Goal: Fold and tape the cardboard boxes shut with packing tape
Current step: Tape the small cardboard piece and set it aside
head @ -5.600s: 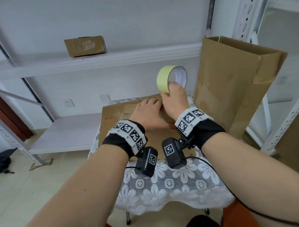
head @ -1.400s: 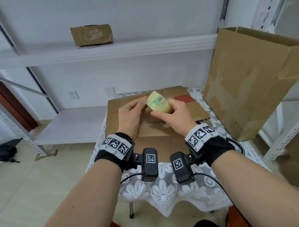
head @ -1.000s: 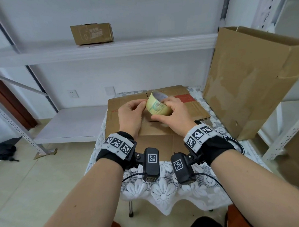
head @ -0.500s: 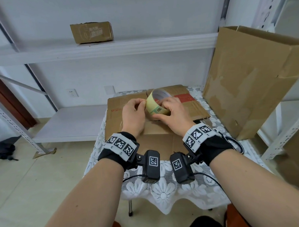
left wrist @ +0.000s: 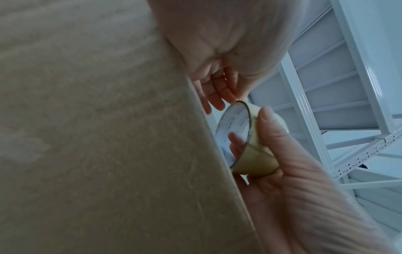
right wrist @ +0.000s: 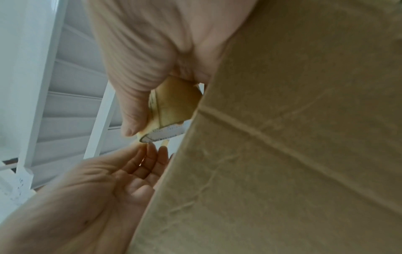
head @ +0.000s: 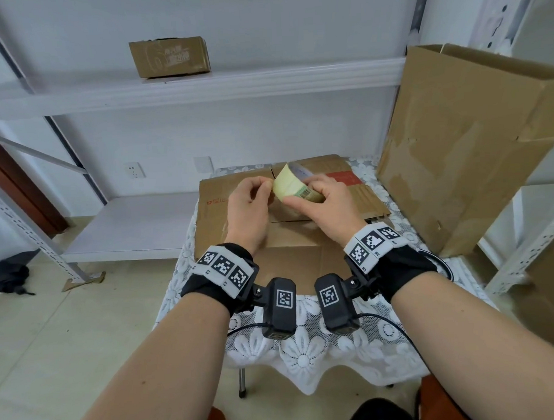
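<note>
A flattened brown cardboard box [head: 289, 241] lies on the lace-covered table. Just above it my right hand [head: 319, 198] grips a yellow tape roll [head: 292, 185], thumb on the outer face and fingers through the core. My left hand [head: 249, 198] is beside the roll, its thumb and forefinger pinching the tape end at the roll's left rim. The left wrist view shows the tape roll [left wrist: 250, 137] in the right hand [left wrist: 293, 171] over the cardboard [left wrist: 97, 137]. In the right wrist view the left hand [right wrist: 121, 175] reaches the tape roll [right wrist: 174, 106].
A tall open cardboard box [head: 463, 144] stands at the table's right side. A small closed box [head: 170, 57] sits on the white shelf [head: 200, 86] behind. A lower shelf [head: 130, 225] is to the left, with a black bag [head: 9, 278] on the floor.
The right hand lowered the roll from high above the box to just over it, then turned it. The left hand left the cardboard and brought its fingertips to the roll's rim.
</note>
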`<state>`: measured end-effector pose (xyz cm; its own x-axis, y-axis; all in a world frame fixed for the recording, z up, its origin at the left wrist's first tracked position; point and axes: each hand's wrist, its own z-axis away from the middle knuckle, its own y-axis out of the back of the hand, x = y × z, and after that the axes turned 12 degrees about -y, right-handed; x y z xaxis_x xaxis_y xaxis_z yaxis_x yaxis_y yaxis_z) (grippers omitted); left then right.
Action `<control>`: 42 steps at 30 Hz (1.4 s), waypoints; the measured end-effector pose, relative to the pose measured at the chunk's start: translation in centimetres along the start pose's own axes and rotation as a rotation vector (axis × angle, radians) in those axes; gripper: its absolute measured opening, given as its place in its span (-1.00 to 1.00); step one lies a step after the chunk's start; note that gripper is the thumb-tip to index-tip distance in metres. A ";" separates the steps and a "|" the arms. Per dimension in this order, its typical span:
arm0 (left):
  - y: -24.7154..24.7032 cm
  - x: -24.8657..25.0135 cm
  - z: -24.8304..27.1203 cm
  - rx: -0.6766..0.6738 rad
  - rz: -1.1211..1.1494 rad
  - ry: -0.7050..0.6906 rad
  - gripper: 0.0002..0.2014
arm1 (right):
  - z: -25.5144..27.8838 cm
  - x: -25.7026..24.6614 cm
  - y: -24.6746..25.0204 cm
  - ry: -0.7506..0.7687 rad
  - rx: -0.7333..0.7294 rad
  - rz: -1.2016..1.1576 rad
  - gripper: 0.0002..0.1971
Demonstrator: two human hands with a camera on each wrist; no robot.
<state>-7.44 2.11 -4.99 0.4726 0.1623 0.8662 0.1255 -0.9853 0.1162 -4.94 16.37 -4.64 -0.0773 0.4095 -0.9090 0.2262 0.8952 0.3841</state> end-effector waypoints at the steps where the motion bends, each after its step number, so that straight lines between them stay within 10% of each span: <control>1: 0.0 0.2 0.1 -0.006 0.049 0.010 -0.82 | 0.0 0.0 0.0 -0.009 0.002 -0.045 -0.67; 32: 0.3 0.7 0.5 -0.058 0.210 0.042 -0.92 | -0.6 0.3 0.8 -0.155 0.060 -0.518 -0.28; 42: 0.4 0.5 0.3 -0.240 0.495 0.204 -0.85 | -0.9 0.4 0.8 -0.185 0.056 -0.486 -0.51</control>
<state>-6.89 1.82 -4.64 0.2440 -0.3106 0.9187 -0.2802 -0.9295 -0.2398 -5.70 17.41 -4.56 -0.0149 -0.0933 -0.9955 0.2585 0.9614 -0.0940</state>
